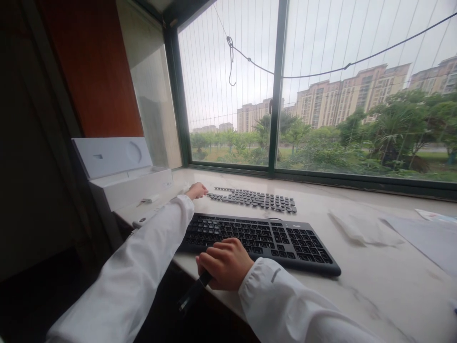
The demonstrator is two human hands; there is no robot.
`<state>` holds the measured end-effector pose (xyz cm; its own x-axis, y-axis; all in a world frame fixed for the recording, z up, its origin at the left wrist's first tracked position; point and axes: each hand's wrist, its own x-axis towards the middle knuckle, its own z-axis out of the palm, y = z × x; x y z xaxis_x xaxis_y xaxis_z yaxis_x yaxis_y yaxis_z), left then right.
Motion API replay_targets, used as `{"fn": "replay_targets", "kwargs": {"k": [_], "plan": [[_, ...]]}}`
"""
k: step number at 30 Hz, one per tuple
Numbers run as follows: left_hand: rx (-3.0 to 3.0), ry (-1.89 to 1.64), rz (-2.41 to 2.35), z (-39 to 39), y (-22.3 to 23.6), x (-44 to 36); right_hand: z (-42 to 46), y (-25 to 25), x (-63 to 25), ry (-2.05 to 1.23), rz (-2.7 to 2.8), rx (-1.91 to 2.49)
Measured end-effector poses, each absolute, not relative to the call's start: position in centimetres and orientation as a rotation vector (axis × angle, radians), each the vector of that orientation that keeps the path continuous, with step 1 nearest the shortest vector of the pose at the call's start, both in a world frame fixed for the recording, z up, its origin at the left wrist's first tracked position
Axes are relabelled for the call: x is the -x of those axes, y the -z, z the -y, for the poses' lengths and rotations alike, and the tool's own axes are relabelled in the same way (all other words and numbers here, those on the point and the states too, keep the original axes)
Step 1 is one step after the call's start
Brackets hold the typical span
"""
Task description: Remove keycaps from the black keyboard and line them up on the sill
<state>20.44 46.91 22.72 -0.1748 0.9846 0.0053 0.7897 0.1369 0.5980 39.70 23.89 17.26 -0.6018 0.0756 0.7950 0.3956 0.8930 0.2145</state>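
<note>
A black keyboard (282, 257) lies along the counter's front, most of its key positions showing bare dark sockets. Several keycaps (207, 226) sit on its left part. Behind it, loose black keycaps (264, 199) are laid out in rows. My left hand (197, 190) reaches past the keyboard to the left end of those rows. Its fingers are pinched together, and what they hold, if anything, is too small to make out. Over the keyboard's front edge, my right hand (226, 263) is closed around a black pen-like tool (194, 291), whose shiny end points down and left.
An opened white box (132, 186) stands at the left, with small items (147, 200) near it. On the right lie a clear plastic bag (364, 228) and white paper (424, 238). The window (273, 95) borders the counter's back. Its front edge runs beneath my arms.
</note>
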Motion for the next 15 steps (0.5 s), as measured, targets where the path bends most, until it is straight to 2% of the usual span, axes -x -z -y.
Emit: {"fn": "replay_targets", "kwargs": {"k": [7,15], "plan": [[-1.782,-0.782,-1.864,-41.7,-24.9,-21.7,-23.5,-17.7,-39.7,0.51,2.195,0.382],[-2.111,-0.844,-1.492,-32.7,-24.5,-20.7,-23.6,-17.5,-40.0,0.431,2.223,0.417]]}}
